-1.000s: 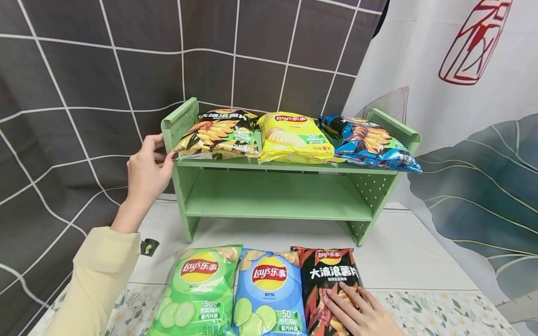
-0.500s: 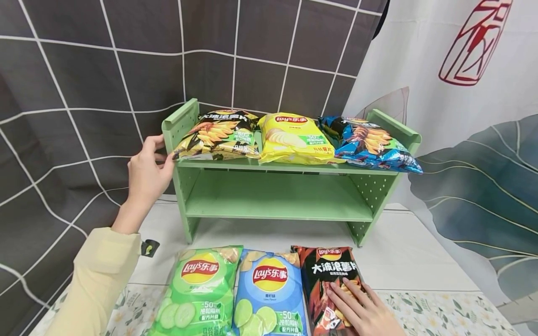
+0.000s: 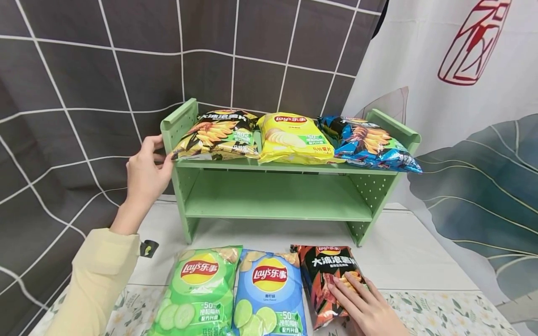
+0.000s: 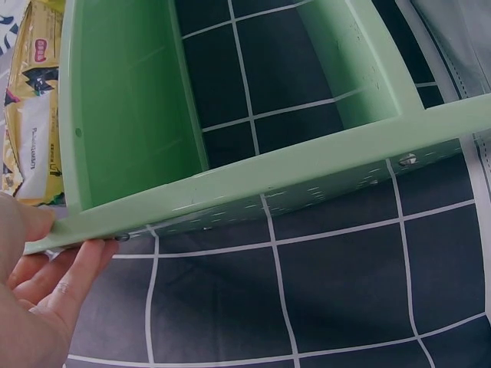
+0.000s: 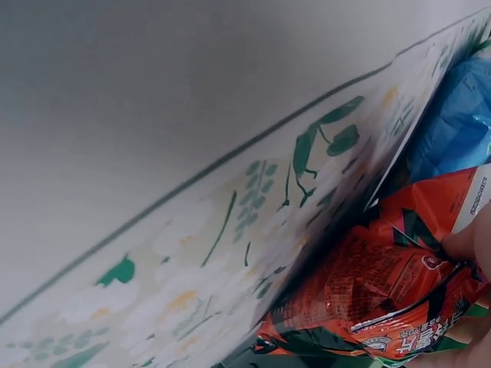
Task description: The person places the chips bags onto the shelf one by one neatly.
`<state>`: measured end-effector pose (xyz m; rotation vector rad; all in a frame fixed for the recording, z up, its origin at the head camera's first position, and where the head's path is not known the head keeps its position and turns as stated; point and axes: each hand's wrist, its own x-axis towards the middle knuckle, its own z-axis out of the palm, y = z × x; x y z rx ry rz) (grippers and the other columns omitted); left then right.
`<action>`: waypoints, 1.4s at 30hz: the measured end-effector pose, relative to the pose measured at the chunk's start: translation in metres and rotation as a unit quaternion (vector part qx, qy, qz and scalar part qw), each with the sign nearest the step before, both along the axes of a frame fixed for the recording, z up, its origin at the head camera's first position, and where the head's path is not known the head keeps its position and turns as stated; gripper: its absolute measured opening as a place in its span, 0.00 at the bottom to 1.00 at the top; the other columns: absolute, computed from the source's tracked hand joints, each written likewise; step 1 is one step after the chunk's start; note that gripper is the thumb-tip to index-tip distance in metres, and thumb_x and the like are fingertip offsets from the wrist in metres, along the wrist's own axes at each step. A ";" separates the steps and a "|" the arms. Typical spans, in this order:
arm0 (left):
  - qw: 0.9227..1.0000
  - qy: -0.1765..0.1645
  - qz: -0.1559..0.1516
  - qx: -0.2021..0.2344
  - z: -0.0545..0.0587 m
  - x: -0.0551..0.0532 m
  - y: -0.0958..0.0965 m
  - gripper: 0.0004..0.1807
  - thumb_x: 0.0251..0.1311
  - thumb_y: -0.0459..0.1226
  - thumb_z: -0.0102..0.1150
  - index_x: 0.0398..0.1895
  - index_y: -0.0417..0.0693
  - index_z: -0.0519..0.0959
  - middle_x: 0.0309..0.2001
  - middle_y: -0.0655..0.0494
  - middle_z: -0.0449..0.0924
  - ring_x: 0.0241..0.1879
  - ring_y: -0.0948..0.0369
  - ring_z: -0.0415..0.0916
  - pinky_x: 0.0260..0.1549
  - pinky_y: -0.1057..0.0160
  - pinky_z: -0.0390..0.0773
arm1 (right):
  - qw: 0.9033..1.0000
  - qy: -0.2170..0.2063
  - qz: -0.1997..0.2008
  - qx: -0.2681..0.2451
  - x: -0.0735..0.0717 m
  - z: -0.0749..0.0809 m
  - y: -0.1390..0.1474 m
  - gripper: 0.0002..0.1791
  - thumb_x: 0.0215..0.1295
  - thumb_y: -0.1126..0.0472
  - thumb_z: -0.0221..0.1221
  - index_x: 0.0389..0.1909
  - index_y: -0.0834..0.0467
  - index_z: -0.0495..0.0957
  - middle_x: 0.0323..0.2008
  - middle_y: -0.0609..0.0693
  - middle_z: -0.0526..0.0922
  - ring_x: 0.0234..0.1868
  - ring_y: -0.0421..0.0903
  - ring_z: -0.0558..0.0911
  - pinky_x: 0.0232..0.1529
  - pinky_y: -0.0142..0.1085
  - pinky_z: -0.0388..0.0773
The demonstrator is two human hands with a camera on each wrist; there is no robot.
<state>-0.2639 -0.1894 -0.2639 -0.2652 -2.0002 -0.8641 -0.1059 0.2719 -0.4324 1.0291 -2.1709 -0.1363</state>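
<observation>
My left hand point(image 3: 147, 170) grips the left side panel of a green two-tier shelf rack point(image 3: 277, 196), thumb in front and fingers on the outer face. In the left wrist view the thumb and fingers lie on either side of the panel's edge point(image 4: 222, 180). My right hand point(image 3: 365, 303) holds a black and red chip bag point(image 3: 321, 280) on the table, its fingers spread over the front. The right wrist view shows my thumb point(image 5: 464, 241) against the bag's red back. Left of it lie a blue chip bag point(image 3: 269, 287) and a green chip bag point(image 3: 197, 284), face up.
On the top shelf lie a black and gold chip bag point(image 3: 220, 133), a yellow chip bag point(image 3: 294, 137) and a blue and black chip bag point(image 3: 367, 142). Behind hangs a dark checked cloth point(image 3: 138, 70). A floral cloth strip point(image 3: 437, 312) runs along the table's front.
The black and red bag's lower end has swung right and lifted, tilting the bag in my right hand. My left hand and the rack stay in place.
</observation>
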 end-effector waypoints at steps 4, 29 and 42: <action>1.000 -0.004 0.001 0.002 0.000 0.001 -0.001 0.20 0.59 0.28 0.57 0.55 0.32 0.72 0.51 0.36 0.81 0.37 0.43 0.83 0.36 0.48 0.82 | 1.000 0.001 -0.008 0.004 -0.001 0.005 0.001 0.30 0.77 0.44 0.28 0.73 0.51 0.57 0.76 0.43 0.51 0.78 0.43 0.46 0.78 0.35 0.32; 1.000 -0.004 0.001 0.001 0.000 0.002 -0.001 0.19 0.59 0.27 0.56 0.55 0.31 0.71 0.51 0.35 0.80 0.37 0.42 0.83 0.36 0.45 0.82 | 0.994 0.069 -0.043 -0.075 -0.004 0.044 -0.006 0.30 0.69 0.58 0.29 0.52 0.55 0.81 0.49 0.49 0.86 0.74 0.33 0.54 0.31 0.41 0.81; 1.000 -0.010 0.004 -0.001 0.000 0.001 0.000 0.19 0.59 0.27 0.56 0.55 0.31 0.71 0.51 0.36 0.80 0.37 0.42 0.83 0.36 0.48 0.82 | 0.993 0.080 -0.034 -0.080 0.007 0.074 -0.019 0.28 0.69 0.62 0.32 0.55 0.55 0.80 0.61 0.46 0.77 0.73 0.37 0.58 0.75 0.27 0.44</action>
